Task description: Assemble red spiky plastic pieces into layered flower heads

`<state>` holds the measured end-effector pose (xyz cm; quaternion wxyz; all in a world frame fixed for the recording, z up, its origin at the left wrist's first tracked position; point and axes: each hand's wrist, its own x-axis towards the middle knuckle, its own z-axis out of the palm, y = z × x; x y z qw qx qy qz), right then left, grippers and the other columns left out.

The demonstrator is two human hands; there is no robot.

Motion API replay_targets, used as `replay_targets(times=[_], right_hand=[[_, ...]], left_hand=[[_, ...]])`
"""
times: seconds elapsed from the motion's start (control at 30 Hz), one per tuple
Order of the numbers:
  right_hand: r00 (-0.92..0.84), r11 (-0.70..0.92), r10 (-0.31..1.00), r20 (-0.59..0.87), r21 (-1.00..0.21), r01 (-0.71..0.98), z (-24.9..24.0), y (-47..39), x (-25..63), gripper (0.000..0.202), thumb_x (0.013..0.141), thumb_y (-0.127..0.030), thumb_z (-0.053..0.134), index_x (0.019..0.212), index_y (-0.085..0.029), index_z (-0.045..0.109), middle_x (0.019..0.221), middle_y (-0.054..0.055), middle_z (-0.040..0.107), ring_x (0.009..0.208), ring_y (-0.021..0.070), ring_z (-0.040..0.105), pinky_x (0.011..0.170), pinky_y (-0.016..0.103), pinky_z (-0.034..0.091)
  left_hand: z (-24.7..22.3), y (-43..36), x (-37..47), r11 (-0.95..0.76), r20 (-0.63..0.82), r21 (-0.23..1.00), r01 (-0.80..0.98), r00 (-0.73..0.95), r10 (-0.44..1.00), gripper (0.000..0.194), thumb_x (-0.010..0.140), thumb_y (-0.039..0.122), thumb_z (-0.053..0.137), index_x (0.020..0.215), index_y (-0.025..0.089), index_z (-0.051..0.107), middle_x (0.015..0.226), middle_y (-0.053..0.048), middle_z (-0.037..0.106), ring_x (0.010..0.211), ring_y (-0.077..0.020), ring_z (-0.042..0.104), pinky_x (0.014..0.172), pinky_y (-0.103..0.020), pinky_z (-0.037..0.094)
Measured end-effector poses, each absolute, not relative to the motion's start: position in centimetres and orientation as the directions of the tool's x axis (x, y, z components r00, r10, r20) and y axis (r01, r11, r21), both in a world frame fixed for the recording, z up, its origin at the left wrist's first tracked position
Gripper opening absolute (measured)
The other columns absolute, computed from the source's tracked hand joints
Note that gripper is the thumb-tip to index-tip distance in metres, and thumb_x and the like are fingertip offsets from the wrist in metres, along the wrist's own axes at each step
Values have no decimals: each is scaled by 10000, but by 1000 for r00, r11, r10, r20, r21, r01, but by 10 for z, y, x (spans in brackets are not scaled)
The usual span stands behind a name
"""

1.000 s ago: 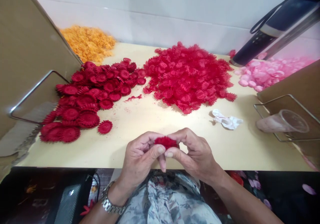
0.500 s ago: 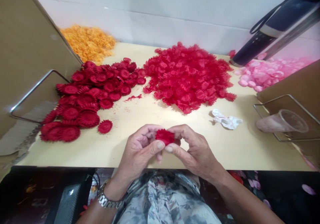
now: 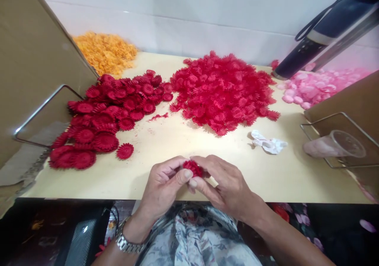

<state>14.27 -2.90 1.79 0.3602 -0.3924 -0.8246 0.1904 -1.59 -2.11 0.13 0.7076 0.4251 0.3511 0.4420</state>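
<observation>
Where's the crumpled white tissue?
In the head view, the tissue lies right of centre on the table, between the big red pile and the clear cup.

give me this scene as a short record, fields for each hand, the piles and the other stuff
left hand: pinching a red fringed flower piece, thumb in front
right hand: on the same piece, from the other side
left pile: dark red fringed flower discs
single disc: lying apart, just right of that pile's near end
centre pile: brighter red fringed pieces
back left pile: orange pieces
back right pile: pink pieces
tissue: white, crumpled
cup: clear plastic, tilted
</observation>
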Motion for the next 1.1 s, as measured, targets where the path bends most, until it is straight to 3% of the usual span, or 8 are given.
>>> replay_targets(times=[0.17,0.27,0.37,0.43,0.53,0.67,0.83,1.1], right_hand=[[-433,687,714,550,-432,584,5,-31,137,152,861,-98,453,981,-108,546,618,38,564,588,161,499,545,277,436],[-433,692,701,567,-394,605,2,-28,138,164,857,-97,459,993,-88,550,619,46,575,583,166,497,543,289,436],[-371,650,748,550,-493,578,5,-26,140,237,867,-158,495,1091,-86,527,716,66,618,648,161,539,590,283,469],[-312,594,800,513,-600,536,8,-27,141,276,859,-180,521,1122,-96,522,810,84,632,698,152,558,626,272,484],[-279,499,866,414,-745,443,13,-30,143,295,848,-216,544,1126,-117,534,855,77,633,703,136,570,638,258,488],[-317,385,902,293,-877,287,17,-30,150,257,871,-218,504,1115,-160,560,748,16,603,663,115,564,628,243,473],[-348,345,901,259,-914,213,15,-24,156,256,848,-216,552,1098,-177,595,817,32,615,725,120,583,671,257,472],[-245,471,878,410,-828,304,5,-28,142,65,824,-164,575,805,-146,634,605,-7,565,522,83,521,499,200,411]], left_hand=[[-7,-24,-8,294,-211,910,-293,285,935,203,780,281,619,631,144,624,511,23,545,455,-86,486,424,-182,392],[-6,-23,-4,310,-232,885,-348,250,940,185,770,270,629,630,150,619,522,30,540,459,-81,479,426,-178,403],[1,-21,-3,311,-218,848,-429,253,943,88,750,236,655,791,159,665,646,14,614,604,-91,566,595,-183,479],[5,-20,-4,315,-237,821,-477,217,947,179,711,212,694,883,172,663,743,4,652,706,-94,598,680,-178,482],[8,-19,-7,329,-279,785,-525,175,944,146,677,194,719,809,167,660,728,8,668,650,-80,603,620,-157,479],[8,-18,-11,407,-297,739,-536,284,912,100,688,208,698,767,148,686,617,-14,681,495,-117,609,519,-226,505],[7,-18,-11,504,-339,706,-498,387,857,136,685,224,702,765,115,710,579,-46,682,452,-144,607,448,-257,516],[1,-24,-4,586,-414,656,-476,422,806,147,635,234,743,633,118,653,482,-1,614,391,-119,562,356,-218,483]])
